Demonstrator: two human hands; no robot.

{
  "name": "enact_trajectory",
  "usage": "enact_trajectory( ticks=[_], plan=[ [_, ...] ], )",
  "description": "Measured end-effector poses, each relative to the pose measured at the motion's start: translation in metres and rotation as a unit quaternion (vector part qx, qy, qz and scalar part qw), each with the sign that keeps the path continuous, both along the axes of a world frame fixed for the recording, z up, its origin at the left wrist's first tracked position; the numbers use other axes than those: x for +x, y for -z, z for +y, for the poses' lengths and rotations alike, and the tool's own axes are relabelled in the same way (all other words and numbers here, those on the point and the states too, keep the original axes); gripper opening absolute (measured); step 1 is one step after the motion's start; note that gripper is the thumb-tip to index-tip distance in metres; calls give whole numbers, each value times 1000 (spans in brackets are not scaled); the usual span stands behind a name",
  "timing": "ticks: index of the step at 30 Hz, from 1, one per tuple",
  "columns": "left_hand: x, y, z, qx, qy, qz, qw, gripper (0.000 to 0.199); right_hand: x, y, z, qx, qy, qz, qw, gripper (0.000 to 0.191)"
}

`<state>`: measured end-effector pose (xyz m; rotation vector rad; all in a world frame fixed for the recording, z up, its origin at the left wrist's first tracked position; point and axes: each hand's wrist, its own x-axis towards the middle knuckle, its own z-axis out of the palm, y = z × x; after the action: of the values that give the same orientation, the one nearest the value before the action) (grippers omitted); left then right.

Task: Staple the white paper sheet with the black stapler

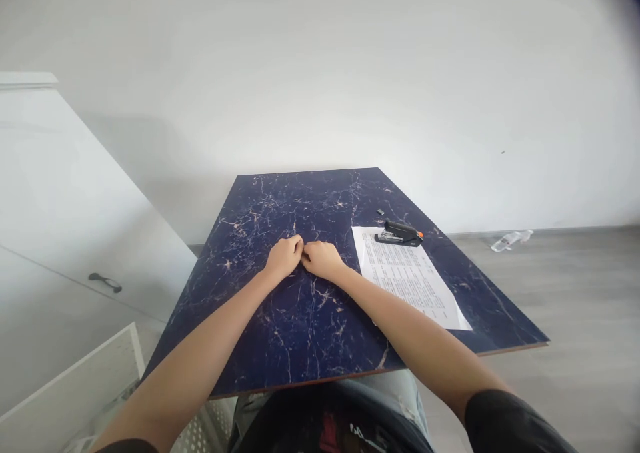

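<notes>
My left hand (284, 255) rests on the dark blue marbled table (300, 203), its fingers curled into a loose fist. Right beside it lies my right hand (323, 259), closed in the same way, the knuckles of the two hands meeting or nearly so. Nothing shows in either fist. To the right of my right hand is a printed sheet of paper (400, 276), one lower corner slightly lifted. A black stapler (400, 234) with an orange end sits across the paper's far edge. Just beyond the stapler is a small dark piece (381, 212).
At the left stands a white cabinet (75, 193) with a dark handle (105, 281). A white wall (320, 73) rises behind the table. On the grey floor (560, 293) at the right lies a clear plastic item (511, 240). The table's near edge is close to my lap.
</notes>
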<state>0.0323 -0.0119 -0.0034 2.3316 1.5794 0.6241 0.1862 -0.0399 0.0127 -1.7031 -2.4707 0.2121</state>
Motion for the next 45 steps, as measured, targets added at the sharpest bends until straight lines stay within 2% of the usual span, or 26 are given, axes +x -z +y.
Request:
enact_trajectory(
  ticks=[25,31,34,38,40,42,44,45],
  plan=[
    [0,-3,-1,0,6,-24,1000,27,0,1,0,-3,4,10,1000,33],
    [0,-2,0,-2,5,-26,1000,29,0,-4,-2,-13,-5,-10,1000,34],
    [1,-5,-4,13,21,-46,999,28,5,-12,-4,-16,-18,-21,999,30],
    [10,-9,-18,39,46,-80,995,28,37,-37,6,-19,-1,-9,1000,25],
    [17,-9,-27,42,77,-74,993,28,70,-52,19,-32,38,16,999,27],
    [23,-8,-35,42,128,-45,990,27,110,-65,36,-45,105,15,993,25],
    [26,-7,-39,47,180,-5,982,26,151,-72,51,-52,157,-7,986,23],
    [27,-6,-40,49,200,12,978,26,170,-74,55,-40,162,-8,986,25]
  ],
)
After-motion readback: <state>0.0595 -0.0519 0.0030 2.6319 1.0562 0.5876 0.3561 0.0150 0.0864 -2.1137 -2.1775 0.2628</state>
